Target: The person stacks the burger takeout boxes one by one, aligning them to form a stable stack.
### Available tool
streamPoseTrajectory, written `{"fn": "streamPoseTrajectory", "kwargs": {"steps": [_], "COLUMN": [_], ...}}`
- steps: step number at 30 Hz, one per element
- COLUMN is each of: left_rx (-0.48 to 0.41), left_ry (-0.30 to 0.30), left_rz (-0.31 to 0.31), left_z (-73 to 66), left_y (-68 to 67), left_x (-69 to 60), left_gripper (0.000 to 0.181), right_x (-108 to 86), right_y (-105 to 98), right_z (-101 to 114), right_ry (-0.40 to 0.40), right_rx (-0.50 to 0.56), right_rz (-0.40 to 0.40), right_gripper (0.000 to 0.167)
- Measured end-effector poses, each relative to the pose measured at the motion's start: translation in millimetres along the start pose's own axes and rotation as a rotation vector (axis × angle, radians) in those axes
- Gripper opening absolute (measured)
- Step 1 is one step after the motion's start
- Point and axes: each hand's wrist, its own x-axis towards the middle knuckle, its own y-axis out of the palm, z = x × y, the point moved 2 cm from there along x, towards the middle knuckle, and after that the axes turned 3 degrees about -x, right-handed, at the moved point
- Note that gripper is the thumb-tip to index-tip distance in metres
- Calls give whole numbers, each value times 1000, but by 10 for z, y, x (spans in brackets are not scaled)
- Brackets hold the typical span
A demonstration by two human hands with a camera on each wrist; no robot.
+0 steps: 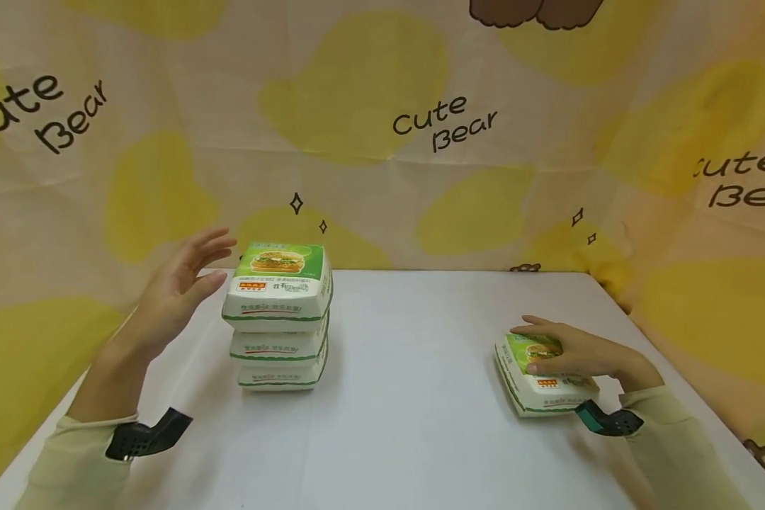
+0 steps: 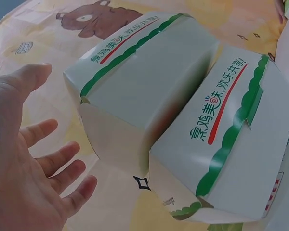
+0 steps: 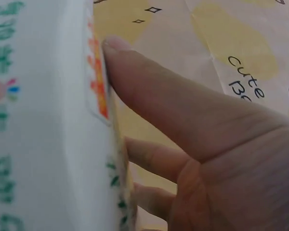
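Note:
On the left of the table stands a stack of three white and green burger boxes, the top box (image 1: 276, 301) jutting slightly toward the camera. My left hand (image 1: 181, 290) is just left of the stack, fingers parted and holding nothing. In the left wrist view, bare space separates the left hand (image 2: 33, 154) from two of the boxes, the nearer one being a white box (image 2: 120, 82). Over on the right, a single burger box (image 1: 516, 382) lies flat. My right hand (image 1: 586, 350) rests on its lid, thumb and fingers laid across the top. Its far side is hidden.
The white table (image 1: 408, 397) extends between the stack and the single box. Behind it hangs a yellow-patterned cloth (image 1: 357, 85) with printed words, which also runs along both sides. Black wrist straps (image 1: 146, 438) sit over the sleeves.

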Motion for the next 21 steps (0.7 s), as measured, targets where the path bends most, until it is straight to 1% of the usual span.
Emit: {"fn": "streamPoseTrajectory", "kwargs": {"steps": [3,6,8,10,13,15,18,21], "left_rx": [62,124,145,143,139,120,91,62], "left_ry": [-6,-18,-28,-36,-38,-36,-36,-59], "left_rz": [3,9,16,24,50,73,111,146], "left_z": [-13,-21,-5,9,39,64,80,93], "left_y": [18,13,5,0,-4,-5,4,24], "left_x": [2,-15,-21,-25,-21,-22,-18,-15], "left_gripper": [59,59,59,59,63,67,77,89], "right_x": [42,99,132,123,46,-37,-143,-185], "right_y": [38,94,117,112,36,-38,-131,-155], "right_z": [8,31,51,71,80,71,42,21], "right_ry": [13,48,74,88,62,34,-14,-34], "right_rx": [-6,-16,-12,-9,-3,-9,-14,-6], "right_rz": [-44,-102,-128,-141,-135,-112,-62,1], "right_gripper": [71,71,72,74,76,76,72,71]}}
